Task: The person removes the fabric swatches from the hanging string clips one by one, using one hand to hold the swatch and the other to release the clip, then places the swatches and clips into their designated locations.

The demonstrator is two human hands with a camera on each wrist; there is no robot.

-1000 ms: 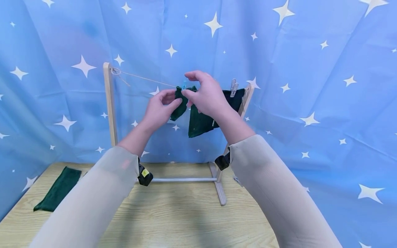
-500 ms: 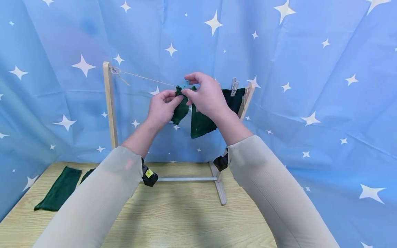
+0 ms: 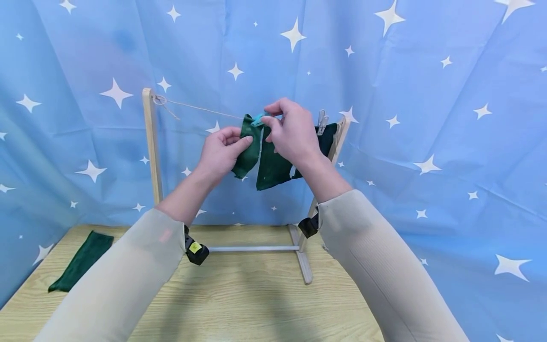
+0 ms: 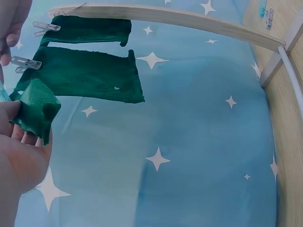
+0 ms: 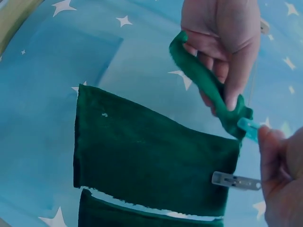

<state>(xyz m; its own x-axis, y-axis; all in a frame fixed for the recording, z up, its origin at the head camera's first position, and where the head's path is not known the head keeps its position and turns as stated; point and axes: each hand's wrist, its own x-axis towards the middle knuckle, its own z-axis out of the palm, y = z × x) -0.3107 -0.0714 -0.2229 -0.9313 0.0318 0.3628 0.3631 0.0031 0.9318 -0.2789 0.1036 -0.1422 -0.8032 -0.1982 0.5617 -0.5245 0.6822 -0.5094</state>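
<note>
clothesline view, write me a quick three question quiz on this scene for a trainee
1. Multiple choice: what colour is the peg in the right grip?
A) red
B) turquoise
C) yellow

2. True or false: the left grip holds a green cloth.

3. Count: in the left wrist view, how many grey pegs show on the hanging cloths?

Key: 1. B. 2. True. 3. Two.

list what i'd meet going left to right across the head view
Flat green cloth, left wooden post, left grip, held green cloth, turquoise clothespin, right grip, grey clothespin, top of the right wooden post.
</note>
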